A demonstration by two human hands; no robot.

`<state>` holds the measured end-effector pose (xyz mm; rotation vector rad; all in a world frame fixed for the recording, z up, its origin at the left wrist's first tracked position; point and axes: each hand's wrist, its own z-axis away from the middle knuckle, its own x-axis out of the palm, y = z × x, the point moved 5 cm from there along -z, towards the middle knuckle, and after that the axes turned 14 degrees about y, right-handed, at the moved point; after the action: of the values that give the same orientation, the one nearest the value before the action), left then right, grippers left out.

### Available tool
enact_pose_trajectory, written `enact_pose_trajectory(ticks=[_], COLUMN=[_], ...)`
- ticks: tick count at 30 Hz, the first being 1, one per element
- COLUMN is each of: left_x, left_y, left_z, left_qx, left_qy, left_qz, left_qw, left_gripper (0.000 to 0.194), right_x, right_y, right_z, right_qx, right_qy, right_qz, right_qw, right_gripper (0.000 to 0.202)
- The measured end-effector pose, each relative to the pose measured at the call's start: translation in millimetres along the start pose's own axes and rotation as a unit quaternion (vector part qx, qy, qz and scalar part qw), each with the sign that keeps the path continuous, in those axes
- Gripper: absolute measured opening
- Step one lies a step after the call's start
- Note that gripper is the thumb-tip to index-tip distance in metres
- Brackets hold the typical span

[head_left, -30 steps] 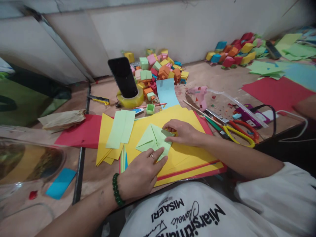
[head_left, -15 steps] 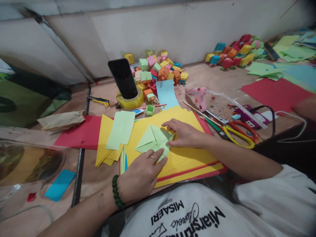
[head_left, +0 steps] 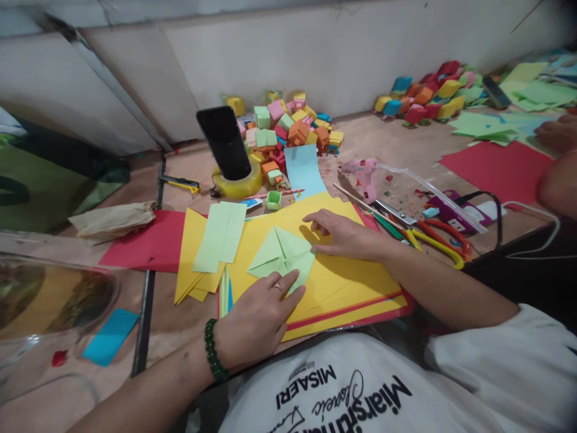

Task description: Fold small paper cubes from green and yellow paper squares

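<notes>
A light green folded paper lies on a stack of yellow sheets, its flaps meeting near the middle. My left hand, with a ring and a green bead bracelet, rests fingers spread on the paper's near edge and covers part of it. My right hand hovers at the paper's right corner, fingers loosely curved and apart, with nothing in them. Left of the folded paper, light green strips lie over yellow paper pieces.
A phone leans in a tape roll before a heap of small paper boxes. At right are a pink glue gun, scissors and a purple power strip. Another person's hand is at the right edge.
My right hand has drawn slightly away from the paper's right corner, uncovering more of it. My left hand stays put. The other person's hand at the right edge has moved up over the papers.
</notes>
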<state>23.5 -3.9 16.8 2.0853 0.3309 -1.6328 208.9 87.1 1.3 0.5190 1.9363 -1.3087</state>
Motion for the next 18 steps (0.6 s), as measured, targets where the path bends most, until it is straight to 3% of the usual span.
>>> enact_pose_trajectory(ticks=[4,7,9,13,18], left_x=[0.1,-0.9,-1.1,-0.4,-0.1], left_y=[0.7,2.4,3.8,5.8,4.8], left_z=[0.0,-1.9,-3.5,-5.5,-5.2], left_qx=[0.003,0.008,0.012,0.029,0.040], left_qy=[0.004,0.007,0.004,-0.006,0.002], left_qz=[-0.007,-0.005,-0.002,-0.009,-0.008], left_qw=[1.000,1.000,1.000,1.000,0.999], left_gripper=[0.047,0.045,0.043,0.042,0.042], right_x=[-5.4,-7.6,-6.9,5.3,17.5], right_y=[8.7,0.9,-10.9,-30.5,-12.3], right_z=[-0.8,0.2,2.2,7.6,7.3], right_qx=[0.005,-0.005,-0.023,-0.067,-0.038], right_qy=[0.003,-0.005,-0.003,0.004,-0.029], right_qz=[0.002,0.018,0.033,0.064,0.066], right_qw=[1.000,1.000,0.999,0.996,0.997], right_gripper=[0.044,0.045,0.055,0.094,0.101])
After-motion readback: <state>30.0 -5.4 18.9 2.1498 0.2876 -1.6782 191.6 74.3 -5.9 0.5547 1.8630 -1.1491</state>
